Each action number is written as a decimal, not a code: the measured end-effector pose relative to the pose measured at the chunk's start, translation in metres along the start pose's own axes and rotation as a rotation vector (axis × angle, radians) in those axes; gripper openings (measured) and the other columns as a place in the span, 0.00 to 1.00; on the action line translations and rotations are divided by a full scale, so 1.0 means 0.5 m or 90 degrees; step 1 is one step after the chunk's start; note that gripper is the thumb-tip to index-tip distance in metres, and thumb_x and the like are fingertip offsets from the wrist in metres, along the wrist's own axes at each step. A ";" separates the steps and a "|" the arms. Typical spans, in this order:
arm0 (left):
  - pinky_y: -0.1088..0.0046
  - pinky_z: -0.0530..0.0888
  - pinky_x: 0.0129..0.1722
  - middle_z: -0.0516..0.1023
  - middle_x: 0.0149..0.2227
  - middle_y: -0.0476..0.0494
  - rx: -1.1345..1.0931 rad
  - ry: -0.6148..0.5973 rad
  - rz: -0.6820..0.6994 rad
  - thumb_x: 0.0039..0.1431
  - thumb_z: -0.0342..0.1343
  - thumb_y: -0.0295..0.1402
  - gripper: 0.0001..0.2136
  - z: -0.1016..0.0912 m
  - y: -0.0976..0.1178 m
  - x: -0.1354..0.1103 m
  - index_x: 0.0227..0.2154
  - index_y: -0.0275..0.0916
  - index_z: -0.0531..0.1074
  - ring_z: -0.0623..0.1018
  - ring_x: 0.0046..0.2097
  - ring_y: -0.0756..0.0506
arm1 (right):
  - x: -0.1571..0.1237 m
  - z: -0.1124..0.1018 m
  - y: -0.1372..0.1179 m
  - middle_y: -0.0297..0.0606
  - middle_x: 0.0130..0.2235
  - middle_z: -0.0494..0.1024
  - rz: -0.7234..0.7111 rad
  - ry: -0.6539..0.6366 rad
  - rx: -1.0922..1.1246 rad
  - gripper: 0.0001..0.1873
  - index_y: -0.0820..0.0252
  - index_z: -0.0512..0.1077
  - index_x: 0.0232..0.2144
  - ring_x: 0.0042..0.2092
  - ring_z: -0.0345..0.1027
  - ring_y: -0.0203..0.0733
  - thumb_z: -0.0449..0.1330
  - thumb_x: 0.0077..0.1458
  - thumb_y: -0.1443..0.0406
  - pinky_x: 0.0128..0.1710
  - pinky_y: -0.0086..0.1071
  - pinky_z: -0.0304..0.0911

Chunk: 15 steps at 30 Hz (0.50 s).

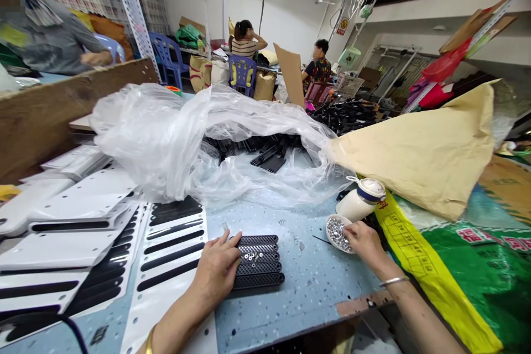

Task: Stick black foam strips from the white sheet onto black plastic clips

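My left hand [219, 263] rests with fingers stretched out at the left end of a row of black perforated strips [259, 265], side by side on the table. A few small silvery pieces [252, 257] lie on top of the strips. My right hand [363, 240] dips its fingertips, pressed together, into a small white bowl [329, 227] full of shiny little metal pieces [339, 232]. Whatever is between those fingertips is hidden. Behind the bowl a white lidded cup [357, 202] leans at a tilt in the picture.
White sheets with black strips [170, 249] cover the table's left side. A large clear plastic bag [166, 138] holding black parts [271, 157] lies at the back. Brown paper [418, 149] and a green-yellow sack [468, 265] are at right. Several people sit farther off.
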<state>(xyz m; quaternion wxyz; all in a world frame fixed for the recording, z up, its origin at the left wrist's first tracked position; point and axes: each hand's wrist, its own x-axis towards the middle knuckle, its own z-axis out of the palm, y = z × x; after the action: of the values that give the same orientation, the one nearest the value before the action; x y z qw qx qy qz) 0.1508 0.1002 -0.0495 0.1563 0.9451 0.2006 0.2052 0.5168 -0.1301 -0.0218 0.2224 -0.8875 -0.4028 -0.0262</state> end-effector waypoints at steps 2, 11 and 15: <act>0.49 0.76 0.45 0.79 0.53 0.40 -0.031 0.007 -0.025 0.58 0.49 0.25 0.12 -0.007 -0.001 0.011 0.29 0.42 0.78 0.75 0.56 0.30 | -0.005 0.004 -0.004 0.42 0.25 0.76 -0.026 0.011 -0.008 0.10 0.60 0.77 0.22 0.28 0.69 0.45 0.56 0.47 0.65 0.31 0.35 0.61; 0.51 0.78 0.44 0.82 0.48 0.38 -0.055 0.031 -0.082 0.57 0.54 0.26 0.09 -0.010 -0.022 0.051 0.34 0.42 0.79 0.79 0.52 0.33 | -0.058 0.095 -0.265 0.37 0.28 0.77 -0.274 -0.107 0.085 0.09 0.59 0.78 0.29 0.31 0.71 0.38 0.58 0.58 0.69 0.33 0.29 0.64; 0.53 0.79 0.45 0.82 0.47 0.35 -0.058 0.055 -0.075 0.56 0.54 0.26 0.12 -0.003 -0.030 0.036 0.41 0.39 0.78 0.81 0.50 0.35 | -0.081 0.126 -0.380 0.35 0.31 0.80 -0.371 -0.201 0.110 0.06 0.57 0.78 0.35 0.34 0.73 0.38 0.61 0.58 0.70 0.35 0.27 0.64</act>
<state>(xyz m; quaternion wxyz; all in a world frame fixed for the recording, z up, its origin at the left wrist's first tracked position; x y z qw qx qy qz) 0.1602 0.1217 -0.0481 0.2020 0.9140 0.2526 0.2451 0.3429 -0.0229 -0.0167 0.2145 -0.7062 -0.6695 0.0834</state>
